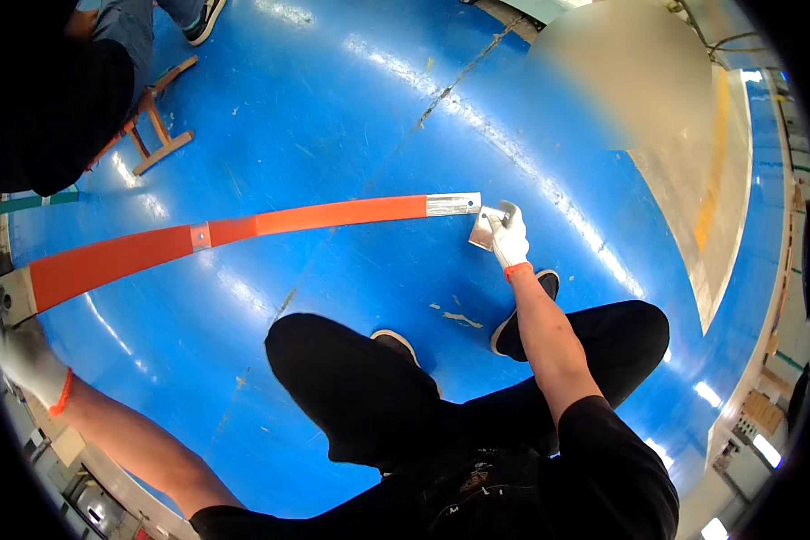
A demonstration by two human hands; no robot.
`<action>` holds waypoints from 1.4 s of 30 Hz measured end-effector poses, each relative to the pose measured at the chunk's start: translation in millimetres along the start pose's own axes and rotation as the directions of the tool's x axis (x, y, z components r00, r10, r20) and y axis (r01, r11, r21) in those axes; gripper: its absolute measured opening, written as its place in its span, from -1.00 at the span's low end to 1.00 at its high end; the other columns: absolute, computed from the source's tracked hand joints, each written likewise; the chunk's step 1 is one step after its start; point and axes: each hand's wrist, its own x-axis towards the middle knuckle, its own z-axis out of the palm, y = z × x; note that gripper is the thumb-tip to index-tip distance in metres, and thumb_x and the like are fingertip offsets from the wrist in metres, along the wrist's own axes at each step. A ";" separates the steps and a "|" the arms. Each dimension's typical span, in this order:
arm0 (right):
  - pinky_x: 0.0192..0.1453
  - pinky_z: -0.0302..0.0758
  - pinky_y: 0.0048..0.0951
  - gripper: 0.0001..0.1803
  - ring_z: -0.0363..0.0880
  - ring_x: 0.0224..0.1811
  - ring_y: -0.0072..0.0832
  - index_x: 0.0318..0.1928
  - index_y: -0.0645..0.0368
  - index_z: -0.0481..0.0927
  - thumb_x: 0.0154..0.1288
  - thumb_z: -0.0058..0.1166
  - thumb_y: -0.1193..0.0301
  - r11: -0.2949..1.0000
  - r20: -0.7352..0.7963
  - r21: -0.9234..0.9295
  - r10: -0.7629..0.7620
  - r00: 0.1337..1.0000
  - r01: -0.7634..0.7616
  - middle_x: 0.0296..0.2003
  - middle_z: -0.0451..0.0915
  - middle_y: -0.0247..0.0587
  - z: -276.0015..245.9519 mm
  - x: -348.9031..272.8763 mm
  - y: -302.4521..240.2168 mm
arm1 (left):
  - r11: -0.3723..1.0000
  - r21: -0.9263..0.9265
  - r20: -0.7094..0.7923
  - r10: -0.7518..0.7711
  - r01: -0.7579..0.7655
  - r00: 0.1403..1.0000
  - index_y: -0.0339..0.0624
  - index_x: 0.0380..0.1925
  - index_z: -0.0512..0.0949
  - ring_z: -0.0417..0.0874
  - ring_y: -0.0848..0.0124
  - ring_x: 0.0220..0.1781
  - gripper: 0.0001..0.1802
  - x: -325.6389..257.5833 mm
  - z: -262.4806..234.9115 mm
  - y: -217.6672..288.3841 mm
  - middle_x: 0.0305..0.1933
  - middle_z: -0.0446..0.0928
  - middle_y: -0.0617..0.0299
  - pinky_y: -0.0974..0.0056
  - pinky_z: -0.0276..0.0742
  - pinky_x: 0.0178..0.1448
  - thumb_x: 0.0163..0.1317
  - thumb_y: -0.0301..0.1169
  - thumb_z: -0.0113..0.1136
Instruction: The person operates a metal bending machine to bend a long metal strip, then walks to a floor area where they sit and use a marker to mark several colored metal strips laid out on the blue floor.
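Glossy blue flooring, scuffed and streaked with reflections, spreads under the worker's black-trousered legs. Beyond the knees runs a long orange bar, bare metal at both ends, with a small metal plate partway along. The right grip, gloved in white, has its fingers closed on a bent metal piece at the bar's right end; whether that piece is joined to the bar is unclear. The left grip blurs at the view's edge beside the wide left end; how far its fingers are spread, and whether they have hold of anything, cannot be made out.

The bar appears raised, so weak support on the left could let its length tip or twist, levering against the right fingers. Glove fabric might slide on bare metal, or a sharp edge might nick it. A loose bent piece could drop near the shoe below. Swung carelessly outward, the left end could knock the wooden stool or the co-worker there.
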 end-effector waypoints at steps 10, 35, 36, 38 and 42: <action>0.16 0.62 -0.14 -0.47 0.73 0.08 -0.07 0.26 -0.07 0.51 0.30 0.34 0.37 0.940 0.219 -0.281 -0.131 0.967 0.192 0.03 0.73 0.00 12.3 55.3 -34.9 | 0.984 -0.004 -0.150 -0.178 0.180 0.972 -0.43 0.41 0.34 0.51 -0.06 0.44 -0.46 -59.5 9.7 -76.6 0.41 0.46 -0.21 -0.11 0.41 0.56 0.64 -0.23 -0.05; 0.24 0.57 0.00 -0.05 0.63 0.14 0.06 0.42 0.14 0.33 0.11 0.47 0.02 0.767 0.246 -0.581 -0.153 0.957 0.272 0.13 0.62 0.07 44.1 30.5 -98.7 | 0.893 0.039 -0.241 -0.427 0.448 0.872 -0.29 0.28 0.50 0.64 0.31 0.18 -0.42 -180.4 50.4 -184.1 0.21 0.58 0.14 0.16 0.61 0.28 0.38 -0.23 0.41; 0.25 0.57 -0.01 -0.06 0.64 0.15 0.05 0.42 0.12 0.34 0.11 0.48 0.04 0.787 0.259 -0.557 -0.139 0.956 0.265 0.14 0.62 0.08 39.6 27.1 -105.4 | 0.883 0.099 -0.244 -0.425 0.458 0.872 -0.27 0.28 0.51 0.64 0.32 0.18 -0.43 -179.2 53.1 -177.9 0.20 0.59 0.15 0.17 0.59 0.29 0.38 -0.22 0.40; 0.26 0.58 -0.02 -0.07 0.66 0.16 0.04 0.42 0.07 0.34 0.10 0.49 0.06 0.817 0.280 -0.513 -0.132 0.951 0.265 0.16 0.63 0.08 30.9 25.9 -123.4 | 0.847 0.093 -0.250 -0.490 0.524 0.835 -0.28 0.28 0.49 0.60 0.31 0.23 -0.41 -177.1 58.9 -169.6 0.22 0.57 0.12 0.12 0.59 0.31 0.39 -0.18 0.39; 0.27 0.58 -0.11 -0.21 0.69 0.16 0.02 0.38 0.05 0.37 0.15 0.42 0.29 0.846 0.297 -0.364 -0.292 0.909 0.390 0.10 0.69 0.06 6.5 42.7 -152.5 | 0.814 0.062 -0.280 -0.541 0.577 0.793 -0.32 0.30 0.47 0.61 0.28 0.20 -0.34 -167.7 70.2 -157.5 0.23 0.59 0.09 0.14 0.57 0.27 0.35 -0.15 0.41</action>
